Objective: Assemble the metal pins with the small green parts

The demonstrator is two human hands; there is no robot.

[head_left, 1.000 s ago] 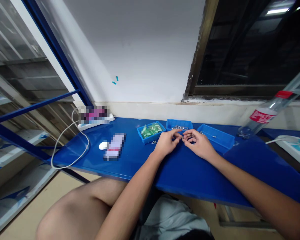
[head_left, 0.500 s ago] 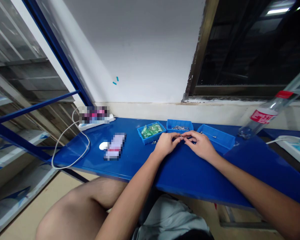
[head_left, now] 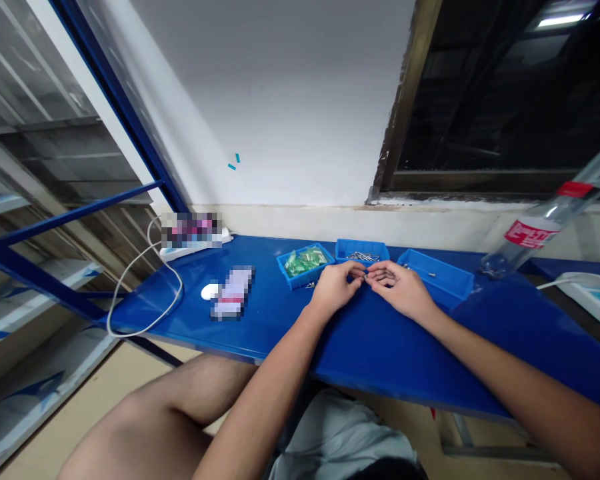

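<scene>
My left hand (head_left: 334,287) and my right hand (head_left: 396,285) meet fingertip to fingertip above the blue table (head_left: 375,347). Both are pinched closed on a tiny metallic part (head_left: 365,277), too small to name. Just behind them a blue bin (head_left: 362,251) holds several thin metal pieces (head_left: 363,257). Left of my left hand, another blue bin (head_left: 293,283) contains green plastic-looking pieces (head_left: 305,261), with small metal bits (head_left: 311,285) lying beside it. A third blue bin (head_left: 450,283), right of my right hand, has a few small metal pieces (head_left: 432,274) inside.
A blurred-out phone-like object (head_left: 234,292) and a white round item (head_left: 210,292) lie on the left. Behind them is a white power strip (head_left: 195,247) with a looping cable (head_left: 111,313). A clear plastic bottle (head_left: 530,233) stands on the right, near another power strip (head_left: 593,303).
My fingertips shift slightly around the small part, drawing together and then parting a little. The view has turned slightly; bins and other objects stay in place.
</scene>
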